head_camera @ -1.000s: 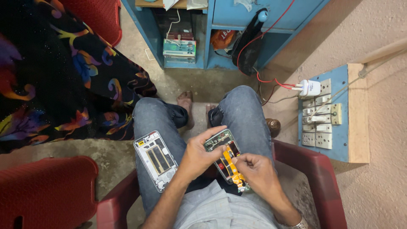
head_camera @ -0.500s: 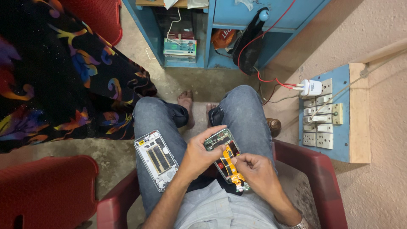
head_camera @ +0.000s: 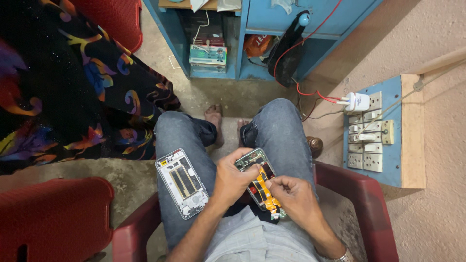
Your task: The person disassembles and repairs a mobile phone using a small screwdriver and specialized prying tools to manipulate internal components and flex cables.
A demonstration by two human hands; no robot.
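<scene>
We see left hand (head_camera: 232,180) pinching the opened phone (head_camera: 258,180) on our lap | right hand (head_camera: 292,194) fingers pressed on its orange cable | phone frame (head_camera: 181,182) resting on left thigh

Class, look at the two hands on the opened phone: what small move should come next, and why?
Probably lift the orange flex strip a little further with the right hand, since its fingertips already pinch there while the left hand steadies the opened phone.
</scene>
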